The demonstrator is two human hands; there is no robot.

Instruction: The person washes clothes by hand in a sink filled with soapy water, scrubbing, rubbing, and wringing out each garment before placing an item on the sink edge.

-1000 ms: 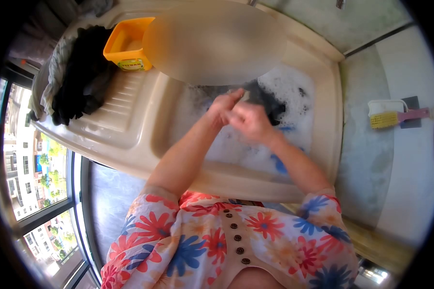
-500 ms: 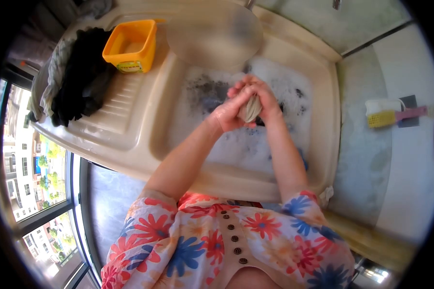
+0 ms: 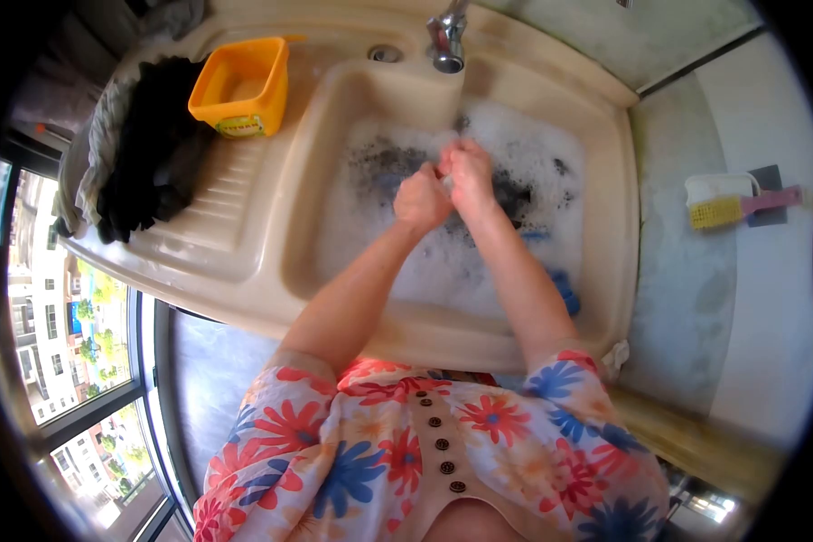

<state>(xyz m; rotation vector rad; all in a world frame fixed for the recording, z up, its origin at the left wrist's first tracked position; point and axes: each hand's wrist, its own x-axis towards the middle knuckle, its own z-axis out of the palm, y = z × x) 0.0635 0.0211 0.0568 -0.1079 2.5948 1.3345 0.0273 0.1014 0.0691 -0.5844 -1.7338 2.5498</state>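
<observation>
Over the foamy water of the beige sink (image 3: pixel 610 271), my two hands are closed close together. My left hand (image 3: pixel 425 197) is a fist around one end of a pale cloth (image 3: pixel 447 183), and my right hand (image 3: pixel 468 173) grips it just beside. Only a small bit of the cloth shows between the fists; the rest is hidden by my fingers. Dark fabric (image 3: pixel 512 196) lies in the suds (image 3: pixel 443 280) below and to the right of my hands. Something blue (image 3: pixel 565 291) shows in the foam near my right forearm.
A metal tap (image 3: pixel 446 41) stands behind the sink. An orange square tub (image 3: pixel 275 99) sits on the ribbed drainboard (image 3: pixel 221 212), beside a heap of black clothes (image 3: pixel 158 144) and grey cloth (image 3: pixel 99 144). A yellow-bristled brush (image 3: pixel 741 208) with a pink handle is at the right wall.
My hands have gone from cupping the bunched cloth to two fists gripping it, and most of it is now hidden. The tap, earlier behind a blurred round patch, now shows.
</observation>
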